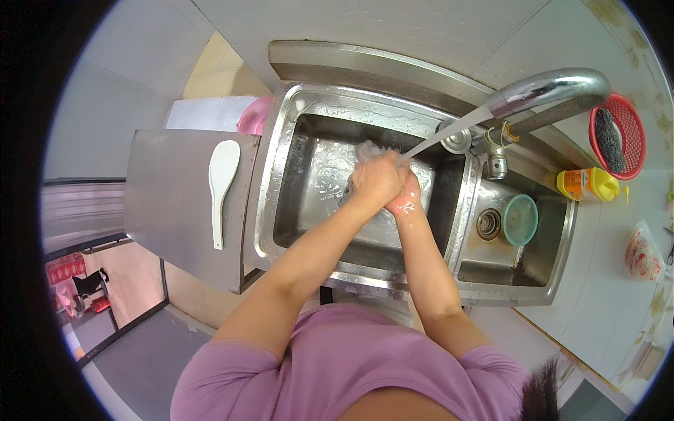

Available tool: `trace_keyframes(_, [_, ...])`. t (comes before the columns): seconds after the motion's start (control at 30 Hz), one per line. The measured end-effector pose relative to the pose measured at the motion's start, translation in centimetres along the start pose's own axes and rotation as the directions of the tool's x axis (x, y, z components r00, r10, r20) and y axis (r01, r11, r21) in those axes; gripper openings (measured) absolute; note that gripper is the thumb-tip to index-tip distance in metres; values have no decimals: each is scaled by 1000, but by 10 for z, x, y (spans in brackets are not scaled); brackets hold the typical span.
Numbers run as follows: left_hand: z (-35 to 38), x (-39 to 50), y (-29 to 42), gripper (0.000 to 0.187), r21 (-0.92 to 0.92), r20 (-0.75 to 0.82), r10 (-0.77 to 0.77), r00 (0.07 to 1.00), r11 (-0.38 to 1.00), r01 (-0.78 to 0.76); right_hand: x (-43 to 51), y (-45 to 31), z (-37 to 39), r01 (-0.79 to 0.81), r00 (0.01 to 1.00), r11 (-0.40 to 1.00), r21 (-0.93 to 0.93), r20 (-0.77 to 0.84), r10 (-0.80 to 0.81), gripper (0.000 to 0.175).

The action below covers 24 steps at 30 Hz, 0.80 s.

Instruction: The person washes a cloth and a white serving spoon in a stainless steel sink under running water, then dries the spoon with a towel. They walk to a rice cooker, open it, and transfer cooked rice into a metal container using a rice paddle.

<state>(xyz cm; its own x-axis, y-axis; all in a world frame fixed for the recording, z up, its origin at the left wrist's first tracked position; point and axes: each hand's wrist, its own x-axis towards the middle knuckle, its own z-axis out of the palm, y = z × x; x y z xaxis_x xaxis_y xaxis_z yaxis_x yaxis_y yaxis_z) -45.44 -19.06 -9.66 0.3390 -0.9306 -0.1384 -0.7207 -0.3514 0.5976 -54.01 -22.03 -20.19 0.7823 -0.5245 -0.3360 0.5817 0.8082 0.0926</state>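
My left hand [375, 178] lies over and against my right hand [408, 190], above the large basin of a stainless steel sink [263, 210]. A stream of water [447, 131] runs from the chrome faucet [553, 87] onto both hands, and the right wrist is shiny and wet. Whitish splashing shows just beyond the fingers. The fingers are mostly hidden behind the left hand's back, so whether anything is between the palms cannot be seen. Water ripples on the basin floor [324, 184] below.
Left of the sink, a white rice paddle [223, 184] lies on a metal surface [168, 184], near a pink basin [254, 117]. The smaller right basin holds a green bowl [521, 220] beside its drain [488, 224]. A yellow bottle [587, 184] and a red basket [634, 137] with a scouring pad [609, 139] stand at right.
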Motion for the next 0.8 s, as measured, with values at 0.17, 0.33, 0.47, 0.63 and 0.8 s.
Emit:
trace_keyframes(0.17, [17,-27,-2,35,-3,186,93,978,996,-94,17,-19,-23,-248,968,953,175,94,235,34])
trace_keyframes(0.33, [30,-15,-9,34,-63,13,139,990,988,-137,13,-14,-26,77,971,991,-109,232,-50,33])
trace_keyframes(0.47, [29,34,-11,38,-51,80,-20,997,998,24,2,9,7,164,941,972,-166,-269,-205,30])
trace_keyframes(0.63, [6,47,-51,52,151,224,-172,959,979,141,-20,6,50,118,765,814,-569,-470,-439,26])
trace_keyframes(0.8, [11,33,-92,49,-586,317,172,933,809,49,-37,-33,65,83,936,892,-445,-272,-223,51])
